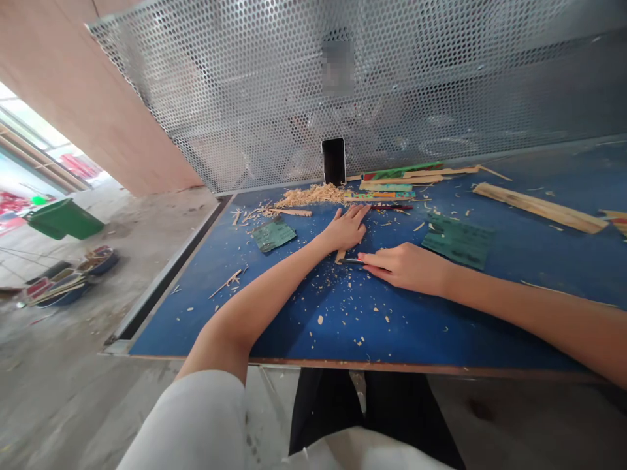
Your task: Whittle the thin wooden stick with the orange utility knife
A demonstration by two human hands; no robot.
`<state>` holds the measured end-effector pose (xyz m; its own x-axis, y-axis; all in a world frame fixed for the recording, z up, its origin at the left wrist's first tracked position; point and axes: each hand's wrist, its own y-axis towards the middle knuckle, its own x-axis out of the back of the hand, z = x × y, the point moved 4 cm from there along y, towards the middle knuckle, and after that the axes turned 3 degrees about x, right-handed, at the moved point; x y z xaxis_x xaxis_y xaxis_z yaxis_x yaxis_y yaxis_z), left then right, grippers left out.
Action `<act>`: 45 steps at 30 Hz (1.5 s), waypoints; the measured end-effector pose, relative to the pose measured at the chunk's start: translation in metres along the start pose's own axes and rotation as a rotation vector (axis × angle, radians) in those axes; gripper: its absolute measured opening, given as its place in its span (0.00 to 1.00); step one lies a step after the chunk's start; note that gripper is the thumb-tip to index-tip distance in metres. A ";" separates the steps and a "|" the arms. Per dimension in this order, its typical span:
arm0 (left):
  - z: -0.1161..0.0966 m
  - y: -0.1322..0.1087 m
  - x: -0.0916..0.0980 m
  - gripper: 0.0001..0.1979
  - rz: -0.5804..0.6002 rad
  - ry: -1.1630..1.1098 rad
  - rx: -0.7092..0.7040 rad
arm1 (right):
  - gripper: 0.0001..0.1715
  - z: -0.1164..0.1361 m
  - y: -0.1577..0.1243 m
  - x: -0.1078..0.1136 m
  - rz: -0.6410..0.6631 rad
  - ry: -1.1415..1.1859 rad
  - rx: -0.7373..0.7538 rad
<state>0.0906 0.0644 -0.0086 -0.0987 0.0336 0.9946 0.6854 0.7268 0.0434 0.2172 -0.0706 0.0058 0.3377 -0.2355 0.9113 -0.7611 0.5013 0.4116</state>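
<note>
My left hand (pixel 346 230) lies palm down on the blue worktop with its fingers spread. From beneath it the end of a small wooden piece (pixel 339 256) sticks out toward me; the rest is covered. Closed round a slim dark handle, my right hand (pixel 409 266) holds a knife (pixel 351 261), its tip against or just beside that wooden end; contact is hard to tell. A thin dark red stick (pixel 392 207) lies just beyond my left fingertips. Green sandpaper sheets lie on either side, one to the left (pixel 275 234) and one to the right (pixel 458 239).
Wood shavings (pixel 313 195) are heaped before an upright phone (pixel 334 161) by the perforated metal screen (pixel 255 98). Wood strips (pixel 424 179) and a longer board (pixel 539 207) lie at the back right. Small chips dot the blue tabletop (pixel 294 333). A green bin (pixel 63 219) stands on the floor.
</note>
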 end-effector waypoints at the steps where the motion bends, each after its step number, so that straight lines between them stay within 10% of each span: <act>1: 0.000 0.000 0.000 0.35 0.005 -0.007 0.013 | 0.19 -0.001 0.001 0.000 0.013 0.014 -0.011; 27: 0.004 -0.004 0.004 0.33 0.050 -0.004 0.042 | 0.19 0.000 -0.004 0.009 0.046 -0.104 0.090; 38: -0.003 -0.015 0.019 0.37 -0.162 -0.014 0.257 | 0.18 -0.009 -0.008 0.022 -0.045 -0.018 0.004; 45: 0.011 -0.019 0.023 0.22 -0.102 0.054 0.400 | 0.17 -0.008 -0.009 0.022 -0.020 0.003 -0.030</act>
<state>0.0668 0.0589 0.0126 -0.1062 -0.0806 0.9911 0.3389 0.9341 0.1123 0.2359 -0.0731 0.0228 0.3546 -0.2431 0.9029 -0.7372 0.5212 0.4299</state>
